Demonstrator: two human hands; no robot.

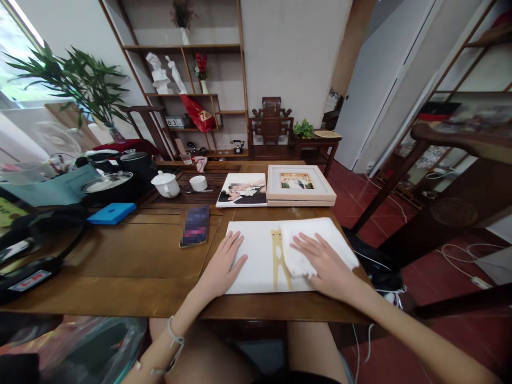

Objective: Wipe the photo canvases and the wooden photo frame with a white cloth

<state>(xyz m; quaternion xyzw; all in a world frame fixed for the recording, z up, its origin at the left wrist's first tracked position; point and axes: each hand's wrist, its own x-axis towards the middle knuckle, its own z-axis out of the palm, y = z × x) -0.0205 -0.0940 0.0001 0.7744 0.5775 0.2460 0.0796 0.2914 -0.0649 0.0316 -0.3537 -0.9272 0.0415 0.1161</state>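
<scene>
A white flat board [260, 256] with a yellow figure printed on it lies on the wooden table [140, 266] in front of me. My left hand [224, 264] rests flat on its left edge, fingers spread. My right hand [322, 261] lies flat, fingers spread, on a white cloth [320, 240] that covers the board's right part. A phone [194, 226] lies face up just left of the board.
Behind the board sit a photo print [242, 190] and a stacked white picture frame [300, 185]. Further left are a white teapot [166, 184], a cup [198, 183], a blue box [111, 213] and dark pots. Shelves and chairs stand beyond; cables lie on the red floor.
</scene>
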